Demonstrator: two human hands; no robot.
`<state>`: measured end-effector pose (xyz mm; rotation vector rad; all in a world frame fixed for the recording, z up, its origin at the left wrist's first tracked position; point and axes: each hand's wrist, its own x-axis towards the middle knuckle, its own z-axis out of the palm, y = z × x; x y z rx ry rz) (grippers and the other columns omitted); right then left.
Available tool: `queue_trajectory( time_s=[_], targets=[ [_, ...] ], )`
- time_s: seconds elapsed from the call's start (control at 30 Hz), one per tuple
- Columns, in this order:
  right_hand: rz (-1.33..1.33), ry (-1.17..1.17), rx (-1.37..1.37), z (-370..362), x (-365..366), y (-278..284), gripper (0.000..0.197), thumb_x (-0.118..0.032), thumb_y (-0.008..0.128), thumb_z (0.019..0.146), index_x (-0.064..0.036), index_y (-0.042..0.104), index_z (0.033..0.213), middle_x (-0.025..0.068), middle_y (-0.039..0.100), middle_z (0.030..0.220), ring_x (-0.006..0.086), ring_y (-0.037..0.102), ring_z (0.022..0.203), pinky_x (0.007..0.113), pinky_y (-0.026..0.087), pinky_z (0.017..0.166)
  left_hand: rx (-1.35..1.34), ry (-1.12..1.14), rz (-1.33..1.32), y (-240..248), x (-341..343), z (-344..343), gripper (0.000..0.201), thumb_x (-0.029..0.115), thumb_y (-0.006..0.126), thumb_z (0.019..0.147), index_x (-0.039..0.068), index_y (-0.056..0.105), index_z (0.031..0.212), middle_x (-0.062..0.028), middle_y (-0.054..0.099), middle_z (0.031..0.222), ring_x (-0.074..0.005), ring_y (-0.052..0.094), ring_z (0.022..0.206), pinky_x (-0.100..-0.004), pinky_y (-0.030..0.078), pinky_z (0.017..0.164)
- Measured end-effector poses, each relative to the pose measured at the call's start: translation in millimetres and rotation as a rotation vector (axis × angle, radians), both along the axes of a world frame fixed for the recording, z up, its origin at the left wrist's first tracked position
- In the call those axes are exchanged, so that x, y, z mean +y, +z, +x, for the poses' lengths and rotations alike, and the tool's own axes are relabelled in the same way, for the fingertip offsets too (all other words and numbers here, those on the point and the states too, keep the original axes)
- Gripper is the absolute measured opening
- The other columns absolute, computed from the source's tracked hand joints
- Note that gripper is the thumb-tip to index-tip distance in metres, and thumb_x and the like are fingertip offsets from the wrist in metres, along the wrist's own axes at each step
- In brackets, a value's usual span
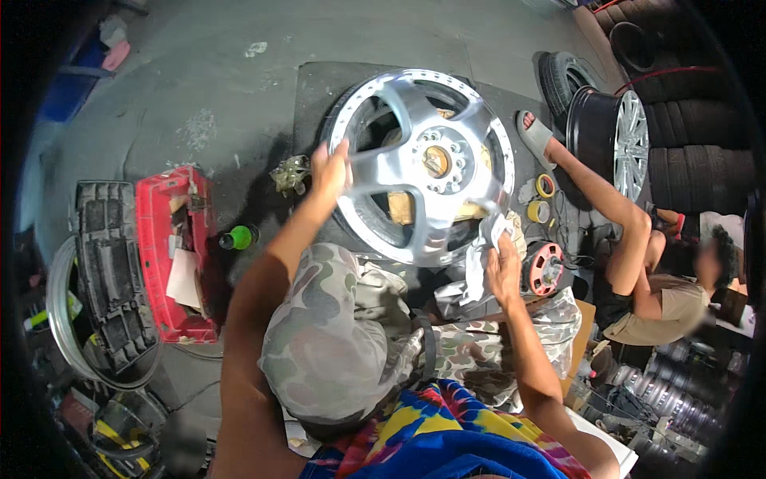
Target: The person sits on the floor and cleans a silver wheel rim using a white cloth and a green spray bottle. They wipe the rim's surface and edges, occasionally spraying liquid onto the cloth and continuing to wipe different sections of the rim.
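A polished silver alloy wheel (375, 169) leans in front of me, its spoked face toward me and several holes around its hub. My left hand (330, 172) is closed on the left edge of the rim, with the fingers partly hidden. At the lower right of the wheel, my right hand (503, 267) grips a crumpled white cloth (475, 262). The cloth's upper end touches or nearly touches the rim; which one, I cannot tell. Yellowish material (400, 209) shows through the gaps between the spokes.
To my left are a red plastic crate (153, 263), a green bottle (238, 237) and a crumpled clear wrapper (291, 174). A red round disc (545, 268) and tape rolls (538, 211) lie at right. Beyond sit another wheel (591, 132), a tyre (559, 73) and another person (658, 307), leg outstretched.
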<state>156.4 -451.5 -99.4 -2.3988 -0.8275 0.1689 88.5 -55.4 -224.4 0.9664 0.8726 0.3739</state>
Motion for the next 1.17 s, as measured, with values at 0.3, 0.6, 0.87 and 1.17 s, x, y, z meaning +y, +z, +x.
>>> queue_trajectory(
  time_s=[0.3, 0.6, 0.87, 1.17],
  targets=[
    [-0.218, 0.559, -0.166, 75.7, 146.6, -1.5, 0.035, -0.015, 0.067, 0.092, -0.0061, 0.062, 0.125, 0.0189, 0.069, 0.13, 0.0436, 0.069, 0.101, 0.051, 0.059, 0.082, -0.058, -0.061, -0.144, -4.0, -53.0, -67.1, 0.023, 0.025, 0.068, 0.102, 0.004, 0.064, 0.107, -0.0048, 0.065, 0.082, -0.018, 0.066, 0.068, -0.0348, 0.056, 0.064],
    [-0.354, 0.696, -0.223, 63.5, 160.1, 32.5, 0.037, -0.015, 0.069, 0.092, -0.0096, 0.063, 0.128, 0.0067, 0.069, 0.129, 0.0375, 0.072, 0.087, 0.049, 0.06, 0.074, -0.242, -0.057, -0.472, 2.8, -9.1, -30.5, 0.035, 0.032, 0.069, 0.094, 0.017, 0.047, 0.071, 0.0048, 0.039, 0.057, -0.0092, 0.037, 0.043, -0.0279, 0.032, 0.043],
    [-0.291, 0.52, -0.275, 97.5, 185.9, -1.6, 0.032, -0.013, 0.065, 0.093, -0.0104, 0.061, 0.124, 0.0169, 0.071, 0.115, 0.0416, 0.072, 0.08, 0.053, 0.058, 0.068, -0.224, -0.022, -0.456, 5.7, -17.4, -33.3, 0.036, 0.032, 0.067, 0.091, 0.016, 0.046, 0.068, 0.0062, 0.038, 0.057, -0.0077, 0.035, 0.044, -0.0261, 0.029, 0.044],
    [-0.296, 0.639, -0.335, 100.9, 212.8, -0.8, 0.036, -0.015, 0.067, 0.092, -0.008, 0.061, 0.127, 0.0189, 0.07, 0.127, 0.0399, 0.073, 0.09, 0.052, 0.06, 0.074, -0.262, -0.01, -0.424, 3.9, -9.8, -32.0, 0.036, 0.034, 0.067, 0.091, 0.014, 0.047, 0.069, 0.0053, 0.039, 0.057, -0.0087, 0.037, 0.044, -0.0263, 0.03, 0.043]
  ],
)
